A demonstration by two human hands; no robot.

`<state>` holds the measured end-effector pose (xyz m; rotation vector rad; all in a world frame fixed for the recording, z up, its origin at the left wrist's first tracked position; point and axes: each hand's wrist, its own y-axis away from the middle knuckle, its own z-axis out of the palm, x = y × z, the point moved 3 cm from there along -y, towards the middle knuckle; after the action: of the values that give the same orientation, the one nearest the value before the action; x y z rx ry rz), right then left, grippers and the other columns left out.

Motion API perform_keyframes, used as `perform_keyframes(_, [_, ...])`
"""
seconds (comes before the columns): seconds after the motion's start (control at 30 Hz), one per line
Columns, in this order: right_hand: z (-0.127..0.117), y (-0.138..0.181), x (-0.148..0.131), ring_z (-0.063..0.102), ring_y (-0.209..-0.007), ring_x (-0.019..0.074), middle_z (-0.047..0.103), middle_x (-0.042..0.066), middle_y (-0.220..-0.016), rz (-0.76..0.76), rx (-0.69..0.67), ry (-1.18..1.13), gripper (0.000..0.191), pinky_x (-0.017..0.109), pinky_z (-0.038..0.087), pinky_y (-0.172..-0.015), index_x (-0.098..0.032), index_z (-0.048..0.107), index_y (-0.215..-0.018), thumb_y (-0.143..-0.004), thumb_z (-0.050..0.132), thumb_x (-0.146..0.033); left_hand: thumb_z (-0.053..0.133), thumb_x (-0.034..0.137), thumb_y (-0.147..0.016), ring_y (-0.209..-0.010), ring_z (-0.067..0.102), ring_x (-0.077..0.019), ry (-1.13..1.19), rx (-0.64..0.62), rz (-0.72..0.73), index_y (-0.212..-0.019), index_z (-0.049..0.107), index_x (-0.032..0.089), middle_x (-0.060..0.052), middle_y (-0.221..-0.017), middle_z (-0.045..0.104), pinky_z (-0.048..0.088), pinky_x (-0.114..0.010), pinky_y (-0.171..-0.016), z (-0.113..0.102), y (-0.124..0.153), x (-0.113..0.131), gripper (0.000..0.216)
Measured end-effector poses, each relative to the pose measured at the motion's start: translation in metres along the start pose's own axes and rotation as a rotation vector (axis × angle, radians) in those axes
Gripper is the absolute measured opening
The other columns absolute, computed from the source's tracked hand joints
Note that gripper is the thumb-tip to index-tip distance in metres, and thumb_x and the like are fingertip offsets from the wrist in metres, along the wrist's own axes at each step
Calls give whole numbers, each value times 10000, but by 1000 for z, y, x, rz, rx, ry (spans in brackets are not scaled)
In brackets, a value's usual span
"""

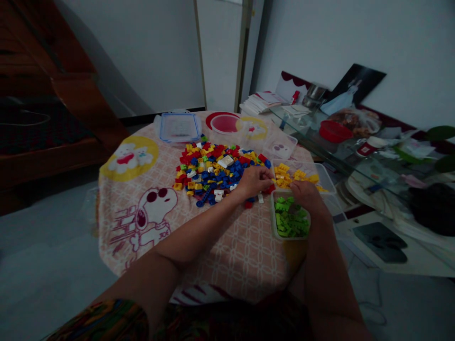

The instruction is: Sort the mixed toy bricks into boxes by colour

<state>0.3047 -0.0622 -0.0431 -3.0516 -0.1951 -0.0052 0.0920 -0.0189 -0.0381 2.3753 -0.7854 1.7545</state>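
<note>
A heap of small toy bricks (213, 173) in red, blue, yellow, green and white lies on a round table with a cartoon-print cloth (149, 208). My left hand (254, 181) rests at the heap's right edge with its fingers curled in a pinch; what they hold is too small to make out. My right hand (304, 193) hovers, fingers bent, over a clear tub of green bricks (290, 219), next to a tub of yellow bricks (296, 176). Its fingertips are hidden from me.
At the table's far side stand a clear lidded box (180, 127), a red-rimmed bowl (223, 123) and other clear tubs (282, 147). A glass table (355, 147) crowded with dishes and papers is to the right. Dark wooden furniture (53, 104) stands at left.
</note>
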Motion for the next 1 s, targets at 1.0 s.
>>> perform_keyframes(1.0, [7,3,4,537,-691,211,642,106,-733,-6,78,2,348,344,327,-679,-195,614,-732,-995,387,-194,576,152,-819,-1028,729,-344,-1223,-391,-291,-990,800,135,-206,-1000,774,564,-408,-867,-81,36,14,283])
